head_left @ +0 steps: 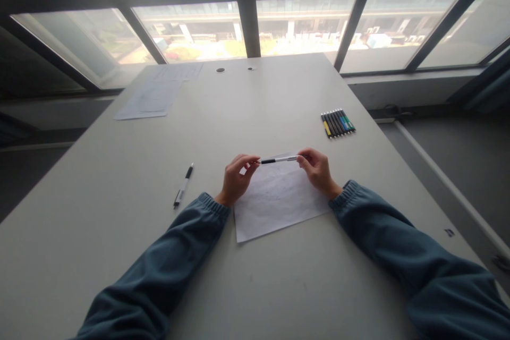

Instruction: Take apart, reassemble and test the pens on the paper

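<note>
I see the pen lying crosswise above the paper, left fingers and right fingers each pinching one end.

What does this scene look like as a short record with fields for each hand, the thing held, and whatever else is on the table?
left hand: left hand pinches the dark end of the pen
right hand: right hand holds the pen's white end
pen: level, lifted above the sheet of paper
sheet of paper: flat on the table, between the two hands
spare pen: black and white pen lying to the left, untouched
pen row: row of pens side by side at right
far papers: papers near the far left corner
</note>
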Available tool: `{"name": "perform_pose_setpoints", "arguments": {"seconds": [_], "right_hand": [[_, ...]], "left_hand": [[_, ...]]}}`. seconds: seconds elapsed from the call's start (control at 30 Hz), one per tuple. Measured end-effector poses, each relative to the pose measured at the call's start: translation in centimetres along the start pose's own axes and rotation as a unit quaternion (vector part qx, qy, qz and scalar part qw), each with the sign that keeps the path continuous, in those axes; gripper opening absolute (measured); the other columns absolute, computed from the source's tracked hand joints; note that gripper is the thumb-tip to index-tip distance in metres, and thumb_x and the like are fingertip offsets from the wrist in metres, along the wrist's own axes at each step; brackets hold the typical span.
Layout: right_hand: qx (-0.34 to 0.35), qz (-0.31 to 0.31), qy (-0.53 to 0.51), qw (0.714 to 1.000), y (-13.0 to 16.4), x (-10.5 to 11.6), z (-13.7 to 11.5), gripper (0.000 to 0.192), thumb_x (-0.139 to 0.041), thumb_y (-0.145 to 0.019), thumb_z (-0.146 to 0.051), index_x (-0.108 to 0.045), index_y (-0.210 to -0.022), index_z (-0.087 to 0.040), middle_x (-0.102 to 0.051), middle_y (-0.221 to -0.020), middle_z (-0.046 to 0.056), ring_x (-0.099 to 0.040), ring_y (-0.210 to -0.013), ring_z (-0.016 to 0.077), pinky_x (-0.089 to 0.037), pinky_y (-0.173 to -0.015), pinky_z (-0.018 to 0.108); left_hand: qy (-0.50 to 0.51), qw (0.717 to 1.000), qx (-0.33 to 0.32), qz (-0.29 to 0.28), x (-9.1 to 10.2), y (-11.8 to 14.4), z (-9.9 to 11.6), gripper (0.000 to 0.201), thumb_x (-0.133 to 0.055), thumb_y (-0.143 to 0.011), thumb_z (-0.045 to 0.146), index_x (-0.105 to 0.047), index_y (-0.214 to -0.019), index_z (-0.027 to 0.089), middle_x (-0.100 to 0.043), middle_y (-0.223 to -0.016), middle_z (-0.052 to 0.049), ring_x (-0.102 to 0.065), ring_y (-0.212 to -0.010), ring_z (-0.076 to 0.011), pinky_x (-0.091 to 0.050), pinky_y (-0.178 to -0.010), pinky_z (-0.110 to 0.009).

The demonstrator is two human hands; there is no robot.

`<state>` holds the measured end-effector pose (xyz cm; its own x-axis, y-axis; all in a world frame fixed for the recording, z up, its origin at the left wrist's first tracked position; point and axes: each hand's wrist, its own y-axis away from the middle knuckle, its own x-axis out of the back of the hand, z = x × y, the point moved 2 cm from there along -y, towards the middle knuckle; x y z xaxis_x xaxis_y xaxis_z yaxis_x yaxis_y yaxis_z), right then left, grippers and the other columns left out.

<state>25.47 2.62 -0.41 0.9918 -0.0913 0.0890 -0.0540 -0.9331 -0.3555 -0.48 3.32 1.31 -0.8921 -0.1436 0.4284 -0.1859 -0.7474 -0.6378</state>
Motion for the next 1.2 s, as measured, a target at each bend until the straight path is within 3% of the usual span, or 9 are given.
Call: {"name": "perform_pose_setpoints", "arguments": {"seconds": [0.53, 0.93, 1.07, 1.2], "right_hand": [[-0.006, 0.044, -0.016, 0.999, -0.2, 0.1, 0.0, 0.024, -0.07, -0.086, -0.043, -0.066, -0.086, -0.019, -0.06, -0.071, 0.0, -0.054, -0.063, 0.0136, -0.047, -0.06, 0.028], [-0.011, 0.202, -0.074, 0.977, -1.3, 1.5, 2.1, 0.021, -0.057, -0.092, -0.044, -0.053, -0.093, -0.023, -0.049, -0.065, -0.005, -0.05, -0.055, 0.0117, -0.042, -0.052, 0.025], [-0.022, 0.191, -0.083, 0.978, -1.5, 1.5, 2.3, 0.021, -0.061, -0.09, -0.042, -0.057, -0.092, -0.022, -0.054, -0.065, -0.004, -0.054, -0.055, 0.0117, -0.044, -0.052, 0.025], [-0.04, 0.117, -0.048, 0.991, -1.2, 0.6, 1.6, 0.023, -0.073, -0.082, -0.037, -0.068, -0.095, -0.019, -0.069, -0.075, 0.002, -0.066, -0.068, 0.0162, -0.052, -0.064, 0.03]], "left_hand": [[-0.042, 0.999, -0.003, 0.007, 0.0, -0.3, 0.2, 0.011, -0.064, -0.094, 0.026, -0.073, -0.094, 0.021, -0.069, -0.089, -0.004, -0.063, -0.082, -0.0145, -0.052, -0.068, -0.027], [-0.072, 0.994, 0.04, 0.075, 0.5, -0.3, -0.3, 0.013, -0.062, -0.095, 0.026, -0.071, -0.091, 0.018, -0.067, -0.089, -0.005, -0.062, -0.082, -0.0143, -0.05, -0.066, -0.024], [-0.058, 0.996, 0.022, 0.062, 0.5, -0.3, -0.1, 0.012, -0.062, -0.095, 0.026, -0.072, -0.093, 0.019, -0.069, -0.09, -0.004, -0.062, -0.083, -0.0142, -0.05, -0.068, -0.025], [-0.034, 0.999, -0.038, -0.005, 0.2, -0.3, 0.4, 0.006, -0.069, -0.091, 0.025, -0.072, -0.091, 0.02, -0.071, -0.086, -0.004, -0.063, -0.08, -0.0146, -0.052, -0.071, -0.028]]}}
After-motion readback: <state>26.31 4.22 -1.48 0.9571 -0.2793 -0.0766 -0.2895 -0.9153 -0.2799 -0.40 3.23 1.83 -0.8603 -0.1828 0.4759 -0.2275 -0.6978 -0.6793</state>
